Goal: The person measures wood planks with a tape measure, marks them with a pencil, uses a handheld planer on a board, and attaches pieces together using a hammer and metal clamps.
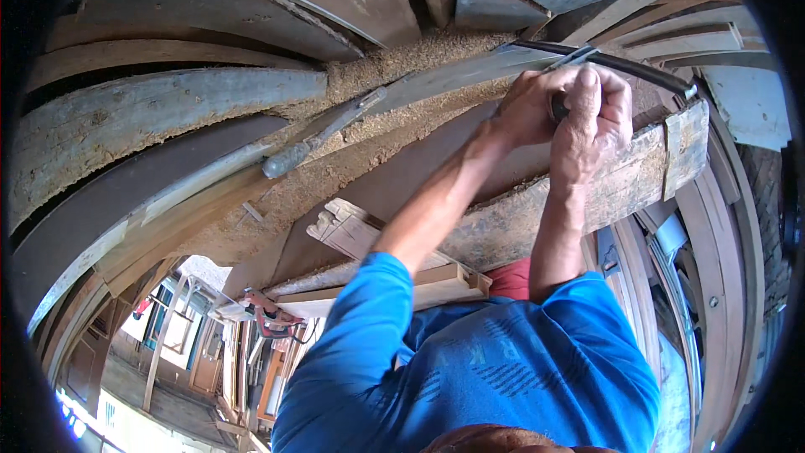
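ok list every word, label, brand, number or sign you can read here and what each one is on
Blue shirt: faint lettering among dark striped patches; I don't copy out printed words.
Red tool at lower left: too small to tell whether it bears any text.
Long weathered board under the forearms: stains and grain, no writing I can make out.
I see no other readable text.

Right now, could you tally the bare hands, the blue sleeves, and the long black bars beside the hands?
Bare hands: 2 (left hand, right hand)
Blue sleeves: 2 (left sleeve, right sleeve)
Long black bar: 1
Total: 5
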Demonstrator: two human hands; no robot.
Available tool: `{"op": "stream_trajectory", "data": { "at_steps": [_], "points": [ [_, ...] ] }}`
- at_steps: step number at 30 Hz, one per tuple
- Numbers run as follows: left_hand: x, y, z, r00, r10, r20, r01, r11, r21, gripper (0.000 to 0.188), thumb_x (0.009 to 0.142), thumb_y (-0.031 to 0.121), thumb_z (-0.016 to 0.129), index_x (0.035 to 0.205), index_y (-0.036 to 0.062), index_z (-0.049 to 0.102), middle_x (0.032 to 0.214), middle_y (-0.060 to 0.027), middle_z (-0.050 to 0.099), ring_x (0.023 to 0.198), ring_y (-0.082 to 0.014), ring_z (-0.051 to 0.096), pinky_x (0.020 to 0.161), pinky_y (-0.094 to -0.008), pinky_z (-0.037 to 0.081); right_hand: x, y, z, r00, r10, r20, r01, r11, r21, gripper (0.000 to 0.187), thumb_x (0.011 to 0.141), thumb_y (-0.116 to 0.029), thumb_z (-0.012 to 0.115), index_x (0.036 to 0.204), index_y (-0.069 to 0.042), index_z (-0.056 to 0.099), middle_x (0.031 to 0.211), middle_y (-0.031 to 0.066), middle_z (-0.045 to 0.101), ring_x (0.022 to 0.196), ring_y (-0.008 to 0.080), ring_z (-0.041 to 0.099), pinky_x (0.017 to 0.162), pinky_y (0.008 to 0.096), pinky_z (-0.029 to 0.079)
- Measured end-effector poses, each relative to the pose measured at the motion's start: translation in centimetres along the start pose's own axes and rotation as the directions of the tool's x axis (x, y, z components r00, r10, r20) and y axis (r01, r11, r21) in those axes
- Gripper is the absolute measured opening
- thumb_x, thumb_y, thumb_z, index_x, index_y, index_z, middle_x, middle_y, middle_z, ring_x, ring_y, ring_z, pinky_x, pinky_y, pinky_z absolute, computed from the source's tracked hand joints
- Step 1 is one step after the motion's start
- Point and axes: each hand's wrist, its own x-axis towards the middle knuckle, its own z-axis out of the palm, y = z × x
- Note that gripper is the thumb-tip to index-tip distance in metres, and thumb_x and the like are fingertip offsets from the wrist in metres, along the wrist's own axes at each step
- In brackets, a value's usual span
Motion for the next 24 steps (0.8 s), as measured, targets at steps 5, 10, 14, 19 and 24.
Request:
{"op": "stream_trajectory", "data": {
  "at_steps": [5, 10, 14, 19, 24],
  "points": [
    [5.5, 0.4, -2.3, 0.638, -0.126, 0.760, -0.105, 0.963, 0.247, 0.040, 0.059, 0.011, 0.079, 0.095, 0.0045, 0.065, 0.088, -0.0157, 0.069, 0.084, -0.0297, 0.069, 0.076, -0.0400, 0.055, 0.0, 1.0, -1.3, 0.997, -0.007, 0.078, -0.018, 0.949, 0.314, 0.023, 0.096, -0.019, 0.069, 0.083, -0.005, 0.057, 0.071, -0.0023, 0.059, 0.062, 0.0016, 0.048, 0.055, 0.0178, 0.039],
    [2.0, -1.8, -0.8, 0.906, 0.131, 0.402, -0.122, 0.991, -0.046, 0.036, 0.060, 0.012, 0.078, 0.093, 0.0061, 0.065, 0.089, -0.0135, 0.070, 0.082, -0.0334, 0.069, 0.072, -0.0400, 0.055, 1.4, 1.1, -2.0, 0.967, 0.025, 0.252, -0.099, 0.953, 0.285, 0.029, 0.094, -0.022, 0.072, 0.076, -0.007, 0.054, 0.068, -0.0021, 0.055, 0.060, 0.0034, 0.045, 0.055, 0.0186, 0.037],
    [1.5, -1.3, 0.6, 0.987, 0.092, 0.134, -0.111, 0.983, 0.147, 0.037, 0.060, 0.017, 0.080, 0.093, 0.0108, 0.066, 0.087, -0.0127, 0.071, 0.082, -0.0321, 0.071, 0.072, -0.0396, 0.057, 6.2, 1.1, -2.4, 0.674, -0.173, 0.718, 0.059, 0.982, 0.181, 0.037, 0.088, -0.025, 0.077, 0.069, -0.007, 0.051, 0.066, -0.0036, 0.050, 0.059, 0.0048, 0.043, 0.052, 0.0229, 0.034],
    [0.5, -0.8, 0.7, 0.966, 0.007, -0.260, 0.033, 0.988, 0.150, 0.038, 0.067, 0.022, 0.077, 0.102, 0.0160, 0.063, 0.081, -0.0105, 0.071, 0.075, -0.0345, 0.071, 0.066, -0.0416, 0.057, 3.6, -0.4, -0.1, 0.881, -0.091, 0.464, 0.013, 0.986, 0.168, 0.026, 0.094, -0.026, 0.069, 0.089, -0.001, 0.061, 0.075, 0.0010, 0.061, 0.067, 0.0053, 0.055, 0.061, 0.0217, 0.046],
    [-0.3, 0.9, 0.4, 0.989, -0.102, 0.111, 0.106, 0.994, -0.038, 0.039, 0.073, 0.020, 0.079, 0.106, 0.0087, 0.061, 0.095, -0.0165, 0.071, 0.091, -0.0354, 0.071, 0.075, -0.0413, 0.056, -1.1, 1.4, -1.5, 0.996, -0.084, 0.035, 0.077, 0.985, 0.154, 0.022, 0.097, -0.023, 0.067, 0.096, -0.002, 0.061, 0.082, 0.0023, 0.063, 0.071, 0.0059, 0.056, 0.065, 0.0201, 0.046]
  ]
}}
